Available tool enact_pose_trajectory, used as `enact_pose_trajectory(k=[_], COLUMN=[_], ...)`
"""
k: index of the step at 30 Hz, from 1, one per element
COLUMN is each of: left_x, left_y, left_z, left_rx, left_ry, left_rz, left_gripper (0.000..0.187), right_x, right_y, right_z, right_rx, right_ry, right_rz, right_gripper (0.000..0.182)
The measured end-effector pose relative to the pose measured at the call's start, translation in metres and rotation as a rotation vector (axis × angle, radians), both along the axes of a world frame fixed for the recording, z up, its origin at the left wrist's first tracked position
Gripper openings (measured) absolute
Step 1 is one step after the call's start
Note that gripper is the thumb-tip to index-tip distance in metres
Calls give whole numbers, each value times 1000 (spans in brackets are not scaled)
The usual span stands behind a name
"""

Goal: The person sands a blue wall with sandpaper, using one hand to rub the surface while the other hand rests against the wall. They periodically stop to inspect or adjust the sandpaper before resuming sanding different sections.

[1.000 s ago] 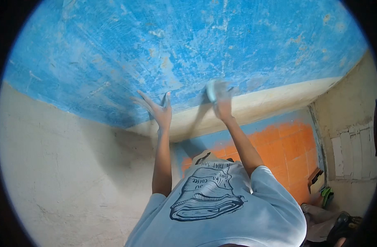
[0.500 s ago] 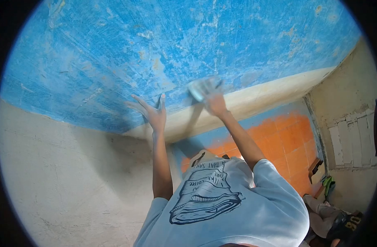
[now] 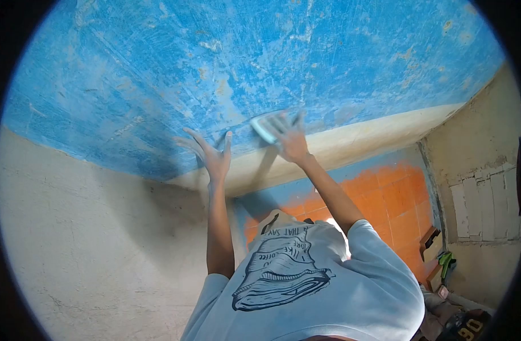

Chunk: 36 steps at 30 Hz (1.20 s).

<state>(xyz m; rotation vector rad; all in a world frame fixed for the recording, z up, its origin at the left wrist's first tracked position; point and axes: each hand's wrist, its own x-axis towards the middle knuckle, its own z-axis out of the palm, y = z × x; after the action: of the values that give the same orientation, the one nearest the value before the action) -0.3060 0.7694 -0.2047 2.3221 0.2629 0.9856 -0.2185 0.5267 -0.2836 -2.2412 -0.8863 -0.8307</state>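
My left hand (image 3: pixel 211 157) has its fingers spread, resting near the lower edge of the blue wall (image 3: pixel 158 74), with nothing in it. To its right, my right hand (image 3: pixel 289 137) presses a pale flat pad (image 3: pixel 263 130) against the same wall, fingers stretched over it. The pad is smeared by motion and partly covered by the fingers, so its exact kind cannot be made out. Scuffs, scratches and lighter patches mark the blue paint. Whitish dust covers the fingers of both hands.
Below the blue surface runs a cream band (image 3: pixel 380 132), then an orange tiled area (image 3: pixel 385 196). A bare grey wall (image 3: pixel 73 227) stands at left, another plastered wall (image 3: pixel 488 125) at right. Dark clothing (image 3: pixel 465 329) and a green item (image 3: pixel 445 264) lie at lower right.
My right hand has shifted slightly left along the blue wall with the pad. My left hand stays in nearly the same place, fingers still spread.
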Motion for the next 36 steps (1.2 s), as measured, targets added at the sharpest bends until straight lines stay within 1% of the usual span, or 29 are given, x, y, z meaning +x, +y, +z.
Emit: enact_pose_trajectory(k=[1,2,4,5,6,7,8,10,11,13,15,16,19,20,22,24,25,27,28,31,32,35,36], left_x=[0,0,-4,-5,-7,-8,-8,-11,-11,-14,-12,-9,-14,-13,-7,-1,2,5,4,1,-2,5,2], left_y=[2,3,0,-2,0,2,3,6,4,0,1,5,-2,-5,-7,-6,-5,-4,-5,-8,-6,-12,-15], left_z=[0,1,4,5,6,7,8,7,10,15,8,7,16,15,12,6,2,1,-2,-1,-1,1,3], left_rx=[-2,-3,-21,-31,-36,-33,-35,-37,-50,-78,-49,-29,-46,-53,-58,-22,-9,-12,-14,-42,-25,-13,-23], left_ry=[3,6,-3,16,41,63,63,73,90,125,141,145,169,166,158,139,128,105,99,107,70,-29,-23], left_rz=[-8,-17,-39,-36,-38,-43,-57,-81,-84,-89,-65,-58,-78,-64,-41,-1,22,26,27,11,9,2,13], left_gripper=[122,122,123,123,123,123,124,124,124,125,126,127,126,125,124,122,121,117,116,111,110,108,108], right_x=[13,43,36,10,-16,-27,-22,4,14,18,-11,11,49,32,18,24,28,26,15,1,11,36,27], right_y=[0,5,25,21,17,15,7,14,17,10,-4,-20,-23,-12,-21,-31,-25,1,11,-4,-5,-6,-7], right_z=[-24,-81,-23,12,34,43,39,12,10,1,37,7,-7,25,20,22,22,50,47,47,58,84,92], right_rx=[205,605,1075,679,288,-95,-131,397,657,569,-108,-77,879,655,144,74,318,799,663,-63,168,998,685], right_ry=[140,302,242,168,95,20,32,89,118,102,15,-44,143,-39,-61,-179,-129,-19,4,-30,-74,369,234], right_rz=[-15,-114,-397,-308,-221,-134,-98,-195,-237,-183,-10,-170,-289,-417,-115,-117,-219,-403,-280,-144,-301,-191,-131], right_gripper=[62,61,71,70,69,68,72,74,75,73,66,75,78,77,76,79,79,79,74,69,62,60,62])
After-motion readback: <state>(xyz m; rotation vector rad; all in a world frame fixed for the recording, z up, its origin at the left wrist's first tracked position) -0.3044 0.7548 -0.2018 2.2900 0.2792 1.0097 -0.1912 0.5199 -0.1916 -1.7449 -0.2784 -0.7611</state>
